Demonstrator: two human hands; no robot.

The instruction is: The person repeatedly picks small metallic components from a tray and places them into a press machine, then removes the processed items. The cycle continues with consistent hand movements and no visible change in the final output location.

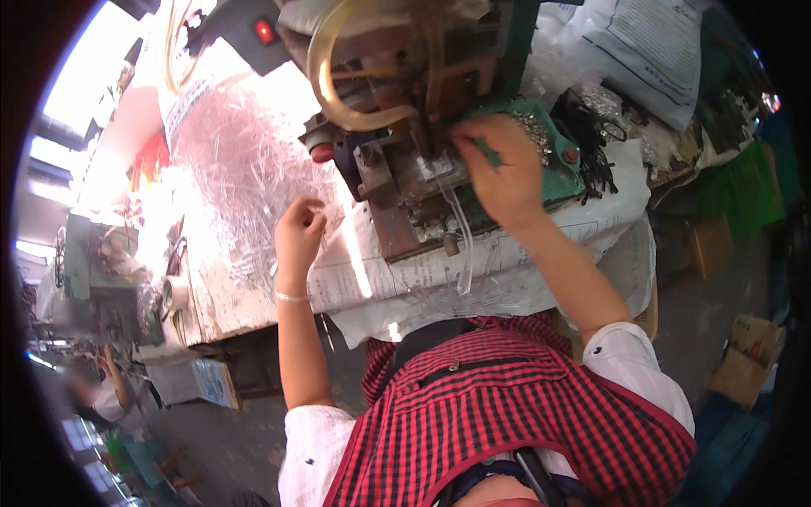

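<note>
A bench machine (405,198) with a dark metal body stands in front of me. From its work point a clear plastic strip (460,228) hangs down toward the table edge. My right hand (505,169) is at the right side of the machine's head, its fingers bent together at the work point. Whatever they pinch is too small or blurred to make out. My left hand (298,241) is raised left of the machine, beside a heap of clear plastic strips (241,169). Its fingers are curled against the thumb, and I cannot make out anything in them.
A green tray (562,173) with small metal parts sits right of the machine, next to a bundle of black cords (587,139). A yellowish hose (319,72) loops over the machine. Behind stands a white sack (642,55). Another person (101,393) is far left.
</note>
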